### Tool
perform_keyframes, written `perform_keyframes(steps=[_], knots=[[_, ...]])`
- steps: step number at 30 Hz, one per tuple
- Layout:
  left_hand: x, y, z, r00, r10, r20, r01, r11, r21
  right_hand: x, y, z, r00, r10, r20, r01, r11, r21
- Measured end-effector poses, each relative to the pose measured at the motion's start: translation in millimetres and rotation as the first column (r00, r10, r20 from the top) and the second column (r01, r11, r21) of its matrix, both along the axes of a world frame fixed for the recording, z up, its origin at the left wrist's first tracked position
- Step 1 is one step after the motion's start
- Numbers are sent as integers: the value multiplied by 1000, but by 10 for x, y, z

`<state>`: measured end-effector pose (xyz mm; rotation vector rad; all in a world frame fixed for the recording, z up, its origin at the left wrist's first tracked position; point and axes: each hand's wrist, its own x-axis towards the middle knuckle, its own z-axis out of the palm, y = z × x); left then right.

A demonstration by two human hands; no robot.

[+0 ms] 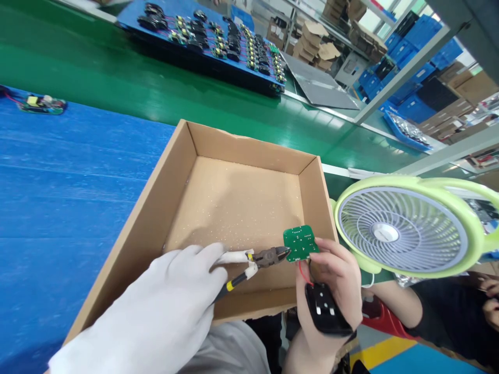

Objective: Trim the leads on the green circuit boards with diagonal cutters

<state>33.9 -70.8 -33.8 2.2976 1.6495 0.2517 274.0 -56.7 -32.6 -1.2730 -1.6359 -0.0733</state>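
Observation:
My left hand (167, 306), in a white glove, is closed around the handles of a pair of cutting pliers (268, 256). The plier jaws touch or nearly touch the left edge of a green circuit board (299, 242). Bare fingers of my right hand (335, 280) pinch that board at its right edge. A red wire (304, 272) runs from the board down to a black plastic part (327, 309), which lies against my right palm. Beneath both hands is a shallow cardboard box (234, 202) with small specks scattered on its bottom.
A green fan (401, 226) stands right of the box. Another person's arm (393, 306) is at the lower right. Beyond the box, a blue tray (136, 26) holds rows of assemblies. One wired board (42, 104) lies on the blue mat (70, 208) at left.

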Motion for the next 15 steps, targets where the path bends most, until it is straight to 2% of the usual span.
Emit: perform_keyframes(steps=[4,9,12,15], knots=[[-8,9,5,996,-76,-46,73,996,-54,4,-4,-2,1000,-9,25,8,1000,23],[31,11,28,993,-76,-92,65,991,-121,-14,-7,14,998,-33,54,31,999,25],[69,38,89,990,-74,-124,47,978,-203,-30,-18,-14,999,-27,47,24,998,60],[103,68,167,977,-66,-200,0,950,-312,-44,-36,-50,1000,-25,5,25,999,37]])
